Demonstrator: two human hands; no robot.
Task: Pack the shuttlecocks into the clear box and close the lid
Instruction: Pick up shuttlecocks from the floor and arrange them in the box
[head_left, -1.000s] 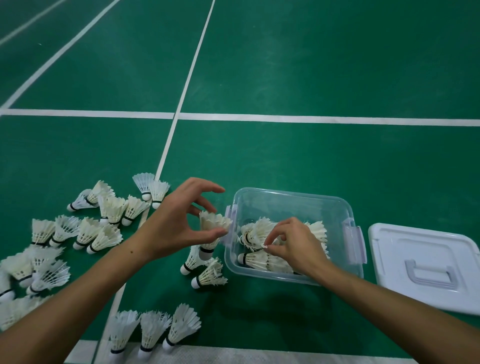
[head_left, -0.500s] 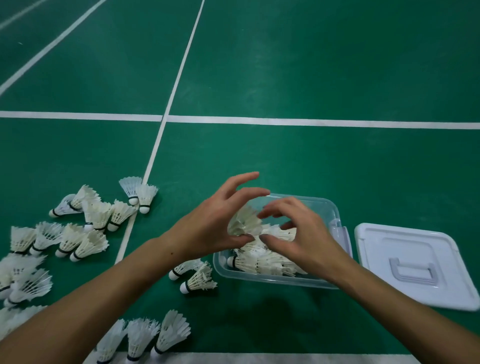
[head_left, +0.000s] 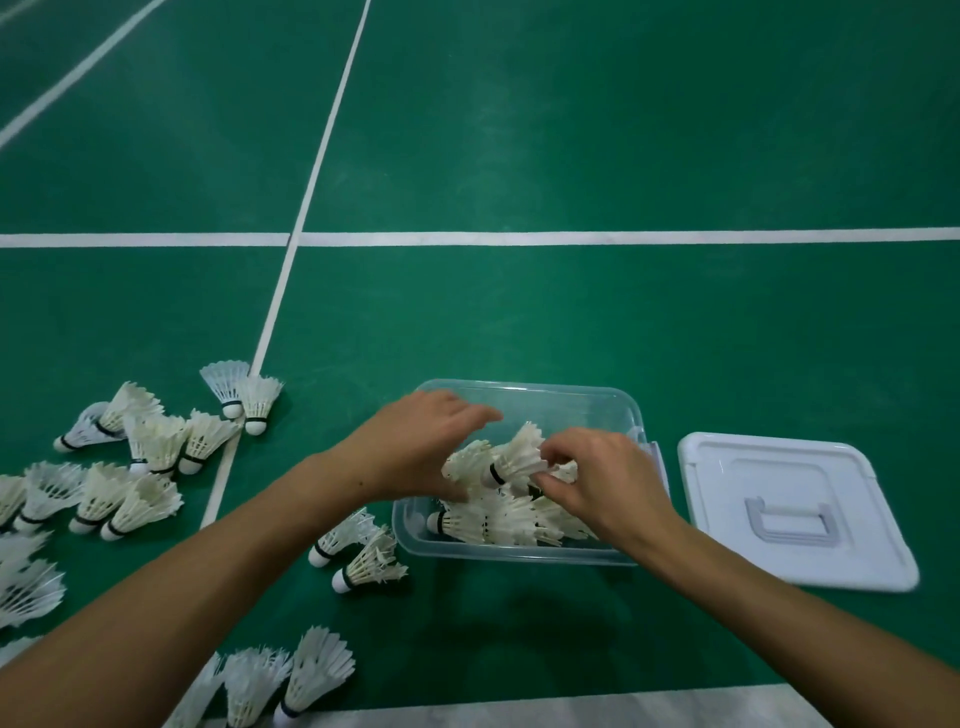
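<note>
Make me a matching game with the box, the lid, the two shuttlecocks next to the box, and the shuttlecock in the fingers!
Things:
1. clear box
2. white lid
3. two loose shuttlecocks
4. pinched shuttlecock

Places or states:
A. lying flat on the green floor, right of the box
B. held over the box by the right hand
C. open, partly filled with shuttlecocks
D. lying on the floor just left of the box

Pairs: 1-C, 2-A, 3-D, 4-B

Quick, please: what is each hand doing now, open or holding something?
Left hand: open, over the box.
Right hand: pinches a shuttlecock.
</note>
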